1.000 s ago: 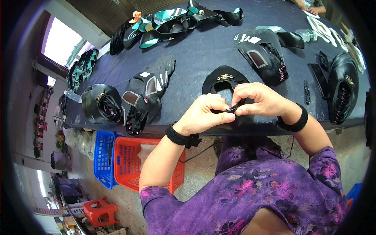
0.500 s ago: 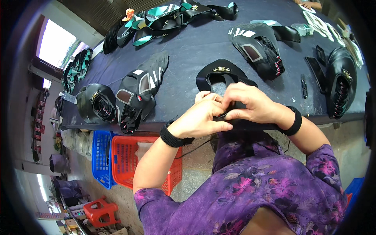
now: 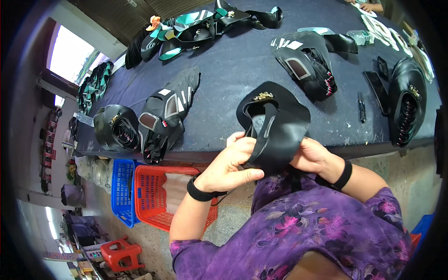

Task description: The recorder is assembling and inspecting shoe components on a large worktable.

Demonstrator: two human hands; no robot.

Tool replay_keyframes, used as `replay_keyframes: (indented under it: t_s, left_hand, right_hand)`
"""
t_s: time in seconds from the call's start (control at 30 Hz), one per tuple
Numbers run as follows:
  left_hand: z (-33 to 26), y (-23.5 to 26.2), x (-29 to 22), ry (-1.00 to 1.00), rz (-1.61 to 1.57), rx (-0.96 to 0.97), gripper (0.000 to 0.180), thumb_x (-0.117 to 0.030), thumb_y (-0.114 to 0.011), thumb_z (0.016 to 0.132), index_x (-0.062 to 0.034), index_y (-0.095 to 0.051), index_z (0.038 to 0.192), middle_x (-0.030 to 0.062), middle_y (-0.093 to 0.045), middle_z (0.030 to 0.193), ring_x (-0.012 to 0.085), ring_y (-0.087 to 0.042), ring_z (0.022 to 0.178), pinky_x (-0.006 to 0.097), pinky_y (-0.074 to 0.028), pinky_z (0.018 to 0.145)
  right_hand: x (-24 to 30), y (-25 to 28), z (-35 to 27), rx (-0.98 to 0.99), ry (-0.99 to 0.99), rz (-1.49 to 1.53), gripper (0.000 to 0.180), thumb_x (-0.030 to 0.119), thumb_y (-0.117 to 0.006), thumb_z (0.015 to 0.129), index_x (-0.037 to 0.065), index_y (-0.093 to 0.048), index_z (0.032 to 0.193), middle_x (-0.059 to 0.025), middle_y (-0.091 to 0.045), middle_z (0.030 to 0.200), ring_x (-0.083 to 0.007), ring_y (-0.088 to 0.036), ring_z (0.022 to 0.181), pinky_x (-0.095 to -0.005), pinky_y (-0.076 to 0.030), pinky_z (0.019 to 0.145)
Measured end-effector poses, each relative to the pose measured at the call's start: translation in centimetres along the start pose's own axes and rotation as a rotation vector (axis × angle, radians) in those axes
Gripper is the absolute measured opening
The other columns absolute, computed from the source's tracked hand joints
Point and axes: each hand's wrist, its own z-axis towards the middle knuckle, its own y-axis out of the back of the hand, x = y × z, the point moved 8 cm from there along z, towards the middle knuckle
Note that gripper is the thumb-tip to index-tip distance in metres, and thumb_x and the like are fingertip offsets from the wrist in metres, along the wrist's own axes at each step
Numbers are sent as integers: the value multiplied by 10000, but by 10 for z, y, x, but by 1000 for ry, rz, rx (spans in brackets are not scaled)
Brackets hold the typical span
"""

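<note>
A black shoe upper (image 3: 287, 121) with a gold ornament on its front is held up at the table's near edge. My left hand (image 3: 233, 161) grips its left back edge, fingers partly tucked behind it and thumb stretched out below. My right hand (image 3: 311, 155) pinches the lower right edge, some fingertips hidden by the upper. Left of my hands lie a stack of black uppers with a gold ornament (image 3: 106, 127) and a fanned stack of dark fabric pieces (image 3: 161, 114) with white strips. Another such fabric stack (image 3: 305, 67) lies beyond the held upper.
At the right are a black upper stack (image 3: 406, 105), a phone (image 3: 374, 88) and a black pen (image 3: 362, 107). More uppers (image 3: 200, 32) lie along the far side of the dark table (image 3: 224, 88). Red (image 3: 154, 212) and blue baskets (image 3: 122, 205) stand on the floor. Another person's hands (image 3: 370, 7) show far right.
The shoe upper has been lifted and tilted up off the table edge. My right hand has moved from beside my left hand to the upper's right side.
</note>
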Motion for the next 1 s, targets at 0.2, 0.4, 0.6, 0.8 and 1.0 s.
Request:
replay_keyframes:
  t_s: [0.2, 0.4, 0.6, 0.8, 1.0]
  left_hand:
    - [-13, -4, 1, -28, 11, -43, 270, -247, -635, 734, -74, -607, 939, 24, -566, 1031, 173, -450, 1048, 401, -104, 986]
    - [-25, -2, 12, -52, -17, -170, 231, -294, -616, 756, -77, -626, 834, -12, -588, 857, 146, -476, 899, 410, -113, 980]
    - [-20, -11, 11, -102, -81, -184, 225, -283, -590, 776, -65, -599, 725, -20, -562, 754, 144, -466, 825, 412, -131, 971]
    - [-41, -1, 21, -22, 11, -341, 210, -226, -581, 768, -62, -553, 640, -12, -476, 640, 149, -463, 733, 371, -190, 943]
    - [-44, 1, 19, -22, 89, -437, 184, -211, -589, 750, -75, -561, 629, -8, -494, 627, 152, -464, 691, 374, -210, 929]
  right_hand:
    - [-14, -8, 16, 78, -49, 224, 210, 165, -532, 836, 42, -559, 1004, -69, -601, 979, -167, -586, 882, -330, -479, 797]
    - [-24, -12, 20, 105, -112, 210, 193, 181, -506, 848, 40, -570, 964, -79, -608, 956, -168, -598, 857, -315, -494, 772]
    - [-17, 18, 30, 150, 9, 190, 186, 172, -476, 868, 30, -561, 953, -84, -608, 916, -174, -615, 783, -287, -525, 667]
    - [-4, 2, 10, 12, 99, 50, 218, 173, -486, 864, 27, -560, 1009, -80, -595, 990, -181, -586, 875, -328, -486, 769]
    - [-2, -4, -1, 84, 144, 101, 254, 224, -481, 860, 33, -563, 1006, -80, -592, 1016, -202, -569, 921, -352, -455, 812]
